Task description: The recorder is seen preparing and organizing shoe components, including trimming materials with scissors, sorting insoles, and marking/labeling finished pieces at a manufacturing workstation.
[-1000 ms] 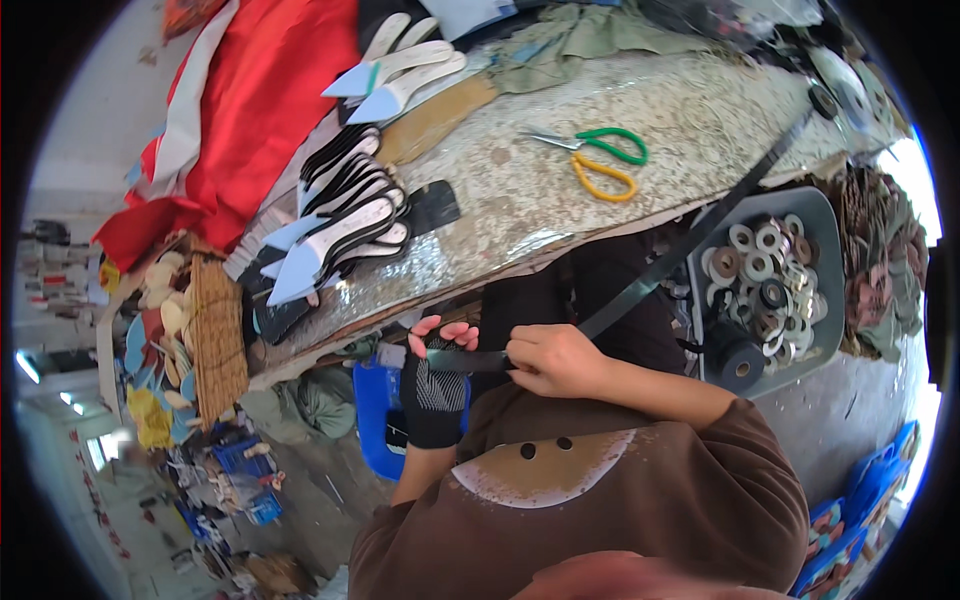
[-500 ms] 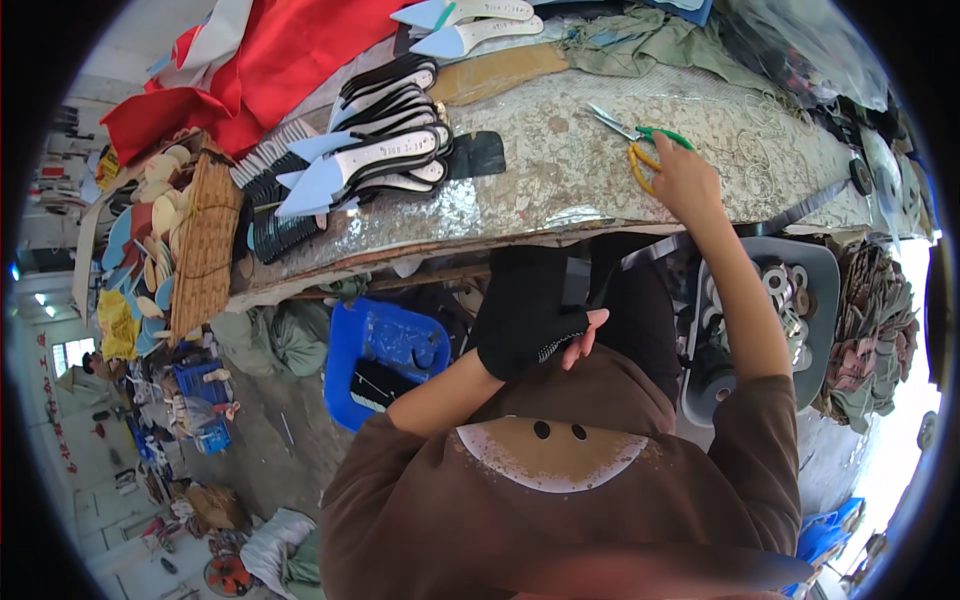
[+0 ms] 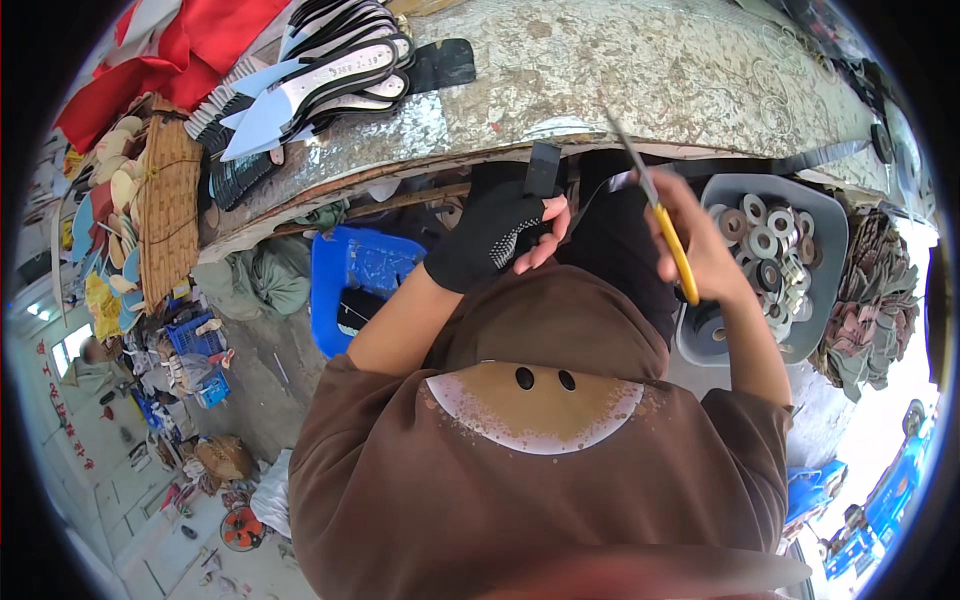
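Note:
My left hand (image 3: pixel 492 232), in a black fingerless glove with white grip dots, is closed around a dark strip (image 3: pixel 543 168). A flat end of the strip sticks up above the fist, near the table edge. More of the dark band (image 3: pixel 815 158) runs along the table's front edge to a small roll (image 3: pixel 881 143) at the right. My right hand (image 3: pixel 708 258), bare and slightly blurred, grips scissors (image 3: pixel 671 232) by their handles, a yellow one showing. Their blades point up and away, over the table edge; whether the blades are parted is hard to make out.
The worn table (image 3: pixel 560 70) bears a stack of shoe-shaped insoles (image 3: pixel 335 80) at left. A grey bin (image 3: pixel 835 270) of tape rolls stands at right, beside piled brown-green fabric pieces (image 3: pixel 865 300). Below the table at left are a blue tub (image 3: pixel 322 290) and a wicker basket (image 3: pixel 170 210).
My right hand has lifted the scissors off the table and brought them back toward my body. My left hand is still closed on the strip, whose end now stands up more plainly. The view has shifted.

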A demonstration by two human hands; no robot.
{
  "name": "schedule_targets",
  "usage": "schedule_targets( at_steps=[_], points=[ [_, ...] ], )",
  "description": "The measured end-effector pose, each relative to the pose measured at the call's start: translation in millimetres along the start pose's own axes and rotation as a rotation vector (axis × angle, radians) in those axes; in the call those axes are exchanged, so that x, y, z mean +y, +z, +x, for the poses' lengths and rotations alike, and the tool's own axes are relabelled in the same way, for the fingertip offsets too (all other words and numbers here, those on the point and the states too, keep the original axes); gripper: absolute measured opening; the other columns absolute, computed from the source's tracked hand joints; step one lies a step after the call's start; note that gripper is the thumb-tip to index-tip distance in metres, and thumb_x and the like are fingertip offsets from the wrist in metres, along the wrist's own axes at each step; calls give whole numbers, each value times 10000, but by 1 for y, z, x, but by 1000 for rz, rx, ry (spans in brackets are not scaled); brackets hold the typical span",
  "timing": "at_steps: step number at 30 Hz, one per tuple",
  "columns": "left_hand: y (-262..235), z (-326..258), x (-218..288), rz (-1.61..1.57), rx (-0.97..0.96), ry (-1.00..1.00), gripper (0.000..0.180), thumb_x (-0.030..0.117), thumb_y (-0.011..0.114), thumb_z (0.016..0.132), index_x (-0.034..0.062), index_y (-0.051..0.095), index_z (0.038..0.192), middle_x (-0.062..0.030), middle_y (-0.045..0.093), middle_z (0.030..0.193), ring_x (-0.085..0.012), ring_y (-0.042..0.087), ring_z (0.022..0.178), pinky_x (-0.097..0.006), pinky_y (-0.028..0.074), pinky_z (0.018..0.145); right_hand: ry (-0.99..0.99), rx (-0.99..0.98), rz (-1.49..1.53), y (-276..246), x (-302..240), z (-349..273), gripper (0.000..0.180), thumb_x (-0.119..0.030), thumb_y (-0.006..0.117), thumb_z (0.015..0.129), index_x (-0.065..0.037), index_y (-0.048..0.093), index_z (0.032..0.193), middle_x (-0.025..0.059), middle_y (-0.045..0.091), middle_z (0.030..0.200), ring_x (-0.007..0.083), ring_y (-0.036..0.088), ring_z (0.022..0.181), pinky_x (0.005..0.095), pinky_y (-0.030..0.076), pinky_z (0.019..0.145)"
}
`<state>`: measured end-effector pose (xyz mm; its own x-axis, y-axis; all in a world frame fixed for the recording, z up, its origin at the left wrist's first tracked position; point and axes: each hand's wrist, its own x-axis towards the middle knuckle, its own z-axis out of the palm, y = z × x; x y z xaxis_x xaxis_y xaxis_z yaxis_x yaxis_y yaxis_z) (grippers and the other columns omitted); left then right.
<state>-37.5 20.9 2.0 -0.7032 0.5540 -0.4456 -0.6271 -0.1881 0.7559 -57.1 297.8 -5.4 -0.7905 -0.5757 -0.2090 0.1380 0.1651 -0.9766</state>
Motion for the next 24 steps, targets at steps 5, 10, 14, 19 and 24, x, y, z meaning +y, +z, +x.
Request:
schedule_targets(
  at_steps=[5, 10, 14, 19, 24],
  points=[
    [2, 3, 4, 161, -11, -49, 353, 272, 541, 956, 8, 554, 722, -67, 540, 552, -88, 451, 390, -211, 348, 395, 163, -260, -75, -1, -2, -29, 1140, -885, 585, 638, -61, 369, 1395, 27, 466, 873, 133, 483, 723, 264, 400, 640],
    [7, 6, 8, 182, -142, -86, 308, 248, 556, 936, 44, 550, 706, -35, 554, 565, -74, 499, 416, -197, 362, 395, 125, -300, -179, 1, 7, -31, 1054, -815, 612, 693, -50, 373, 1378, 57, 488, 852, 170, 495, 722, 297, 419, 652],
    [9, 7, 8, 244, -136, -105, 294, 243, 552, 934, 40, 557, 722, -39, 559, 574, -76, 502, 413, -196, 353, 386, 83, -289, -158, 5, 5, -23, 1054, -823, 637, 675, -38, 407, 1340, 18, 470, 758, 123, 474, 673, 272, 392, 600],
    [13, 5, -5, 45, 58, 95, 299, 265, 531, 977, 2, 586, 844, -48, 579, 617, -89, 544, 495, -201, 398, 455, 224, -229, -11, 1, -13, -23, 1090, -880, 593, 641, -22, 448, 1296, -29, 422, 713, 75, 433, 642, 238, 348, 562],
    [18, 3, -2, 211, 151, 151, 268, 218, 510, 997, -7, 583, 871, -39, 570, 613, -84, 519, 505, -212, 404, 488, 50, -171, -72, 3, 6, -26, 1051, -866, 564, 696, -25, 430, 1312, -10, 421, 742, 97, 433, 658, 245, 354, 576]
  ],
)
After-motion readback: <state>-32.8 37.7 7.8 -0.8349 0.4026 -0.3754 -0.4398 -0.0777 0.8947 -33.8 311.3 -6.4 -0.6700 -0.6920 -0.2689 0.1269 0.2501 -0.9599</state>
